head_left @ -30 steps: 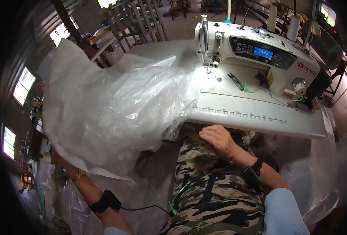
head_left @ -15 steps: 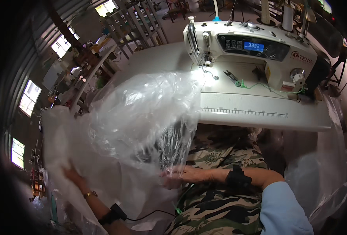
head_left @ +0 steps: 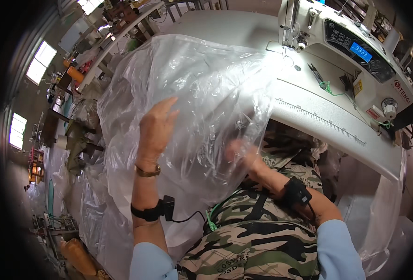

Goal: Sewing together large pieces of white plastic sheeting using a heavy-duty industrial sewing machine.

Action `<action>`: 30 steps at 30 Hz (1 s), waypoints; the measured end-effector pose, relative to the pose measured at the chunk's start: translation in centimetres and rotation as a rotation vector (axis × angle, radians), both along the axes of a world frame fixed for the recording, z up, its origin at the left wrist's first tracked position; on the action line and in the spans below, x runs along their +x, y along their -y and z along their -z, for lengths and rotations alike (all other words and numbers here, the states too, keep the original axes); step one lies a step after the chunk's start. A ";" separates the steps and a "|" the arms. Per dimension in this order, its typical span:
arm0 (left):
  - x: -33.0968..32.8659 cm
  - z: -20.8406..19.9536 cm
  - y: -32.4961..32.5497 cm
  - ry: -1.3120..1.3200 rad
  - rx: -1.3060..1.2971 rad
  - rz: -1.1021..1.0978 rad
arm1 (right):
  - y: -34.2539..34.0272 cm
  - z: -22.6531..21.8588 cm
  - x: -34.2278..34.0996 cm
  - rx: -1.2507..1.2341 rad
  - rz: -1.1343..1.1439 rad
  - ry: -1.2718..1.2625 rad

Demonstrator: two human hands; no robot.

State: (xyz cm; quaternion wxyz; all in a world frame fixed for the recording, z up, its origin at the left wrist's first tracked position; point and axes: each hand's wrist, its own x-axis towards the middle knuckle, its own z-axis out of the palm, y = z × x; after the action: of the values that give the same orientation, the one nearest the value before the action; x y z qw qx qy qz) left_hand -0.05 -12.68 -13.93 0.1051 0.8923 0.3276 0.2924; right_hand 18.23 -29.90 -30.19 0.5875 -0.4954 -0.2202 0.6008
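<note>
While poising left hand [head_left: 155, 133], grip unclosed, over clear plastic sheet [head_left: 192, 109] left of sewing machine [head_left: 367, 60], have blurred right hand [head_left: 242, 154] at sheet's edge, nearer than machine; cannot tell right grip.

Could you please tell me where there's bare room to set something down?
Bare tabletop shows beyond the plastic sheeting, left of the sewing machine, and along the ruled front edge. Crowded: around the snips and beneath the left hand, where sheeting spreads.
</note>
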 end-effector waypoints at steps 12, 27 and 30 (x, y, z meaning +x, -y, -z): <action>6.2 5.6 -5.2 -0.018 0.158 0.034 | -6.6 -1.5 1.5 0.022 0.062 0.300; 9.3 5.4 -15.3 -0.070 -0.105 0.021 | -5.6 6.6 4.5 0.223 -0.249 0.536; 7.0 6.3 -17.8 -0.075 0.036 0.054 | -1.7 6.2 3.8 0.259 -0.013 0.434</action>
State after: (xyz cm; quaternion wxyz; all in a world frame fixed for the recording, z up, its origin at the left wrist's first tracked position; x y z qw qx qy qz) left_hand 6.91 5.11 -20.25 0.0843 0.9129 0.3020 0.2615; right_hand 22.04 -28.19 -36.39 0.5812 -0.5319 -0.4197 0.4507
